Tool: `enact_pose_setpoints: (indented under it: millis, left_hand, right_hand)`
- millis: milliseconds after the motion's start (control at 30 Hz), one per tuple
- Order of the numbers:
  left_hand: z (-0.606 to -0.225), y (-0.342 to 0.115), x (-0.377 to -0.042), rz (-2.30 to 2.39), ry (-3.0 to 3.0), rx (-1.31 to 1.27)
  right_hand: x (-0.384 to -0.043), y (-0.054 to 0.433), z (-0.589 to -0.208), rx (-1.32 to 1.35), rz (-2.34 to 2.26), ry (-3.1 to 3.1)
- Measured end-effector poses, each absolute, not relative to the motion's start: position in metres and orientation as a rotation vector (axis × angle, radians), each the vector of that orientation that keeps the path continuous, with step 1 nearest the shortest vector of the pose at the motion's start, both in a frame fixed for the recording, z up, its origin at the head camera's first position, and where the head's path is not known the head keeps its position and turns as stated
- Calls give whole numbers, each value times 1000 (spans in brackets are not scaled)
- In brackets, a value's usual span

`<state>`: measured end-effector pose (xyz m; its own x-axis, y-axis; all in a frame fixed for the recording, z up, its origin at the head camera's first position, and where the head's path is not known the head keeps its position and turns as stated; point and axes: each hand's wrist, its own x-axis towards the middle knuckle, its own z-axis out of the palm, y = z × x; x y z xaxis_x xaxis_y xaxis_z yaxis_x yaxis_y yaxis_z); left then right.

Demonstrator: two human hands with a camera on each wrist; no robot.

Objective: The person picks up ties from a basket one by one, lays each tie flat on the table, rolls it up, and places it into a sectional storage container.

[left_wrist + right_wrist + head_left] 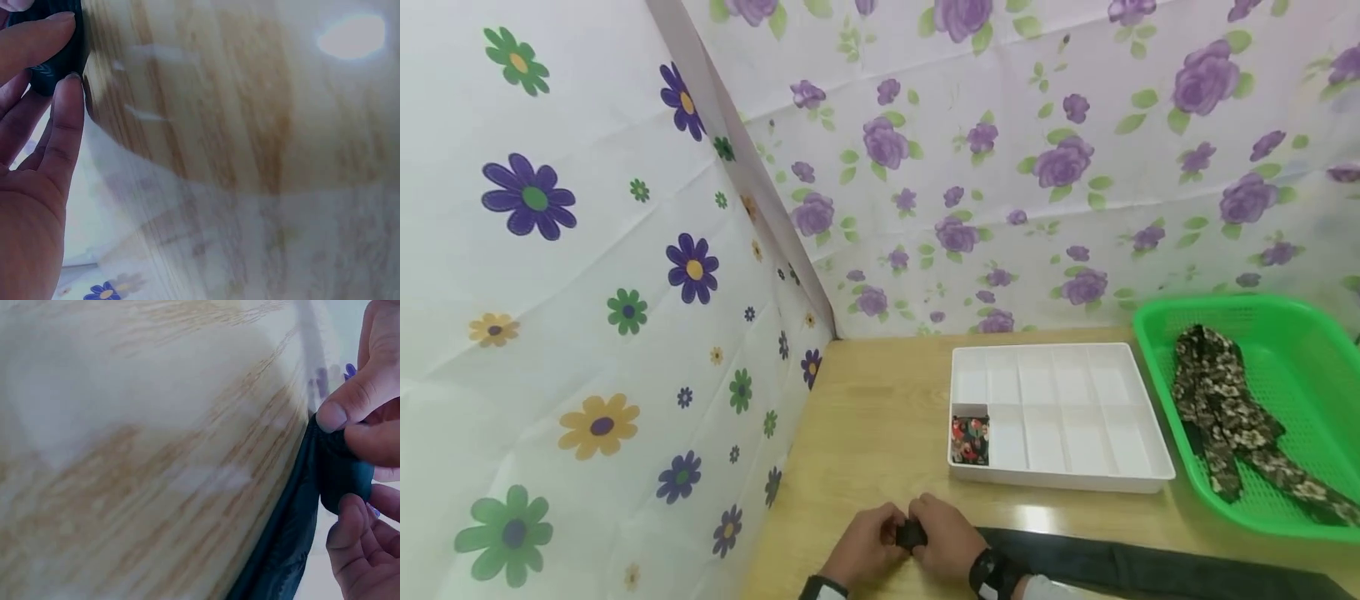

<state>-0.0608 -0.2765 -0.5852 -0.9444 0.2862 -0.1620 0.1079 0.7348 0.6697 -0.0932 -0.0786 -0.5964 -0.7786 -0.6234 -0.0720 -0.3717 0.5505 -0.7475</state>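
Observation:
A dark necktie [1075, 557] lies stretched along the front of the table, its far end tapering at the lower right. Its left end is wound into a small thick roll [912, 534]. My left hand [867, 543] grips the roll from the left, and my right hand [947, 537] holds it from the right. Thumbs and fingertips pinch the roll in the right wrist view, where the flat length of dark fabric [284, 531] runs down from it. Part of the roll [59, 65] shows between fingers in the left wrist view.
Beyond my hands stands a white divided tray [1060, 479]; its front left compartment holds a folded or rolled patterned cloth [970, 440]. To the right is a green plastic basket [1300, 333] with a brown floral cloth [1213, 392] inside. Flowered sheets [925, 275] border the wooden table [865, 417].

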Motion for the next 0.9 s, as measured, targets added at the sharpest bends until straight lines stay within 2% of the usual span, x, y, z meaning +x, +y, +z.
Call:
enact_pose_setpoints:
  millis: [200,400,667,900]
  left_hand:
    - [-585,-274,-63,1038,2720,316]
    - [-592,-275,-51,1102,2642,277]
    - [-585,-272,-54,949,2685,334]
    - [-588,-270,-52,1020,2640,291]
  right_hand:
    - [-92,-79,-594,-859,-1067,2553]
    - [-78,-76,-602,-817,-1105,2538]
    - [-78,-88,-595,-862,-882,2574]
    - [-73,-87,-611,-777,-1092,2526]
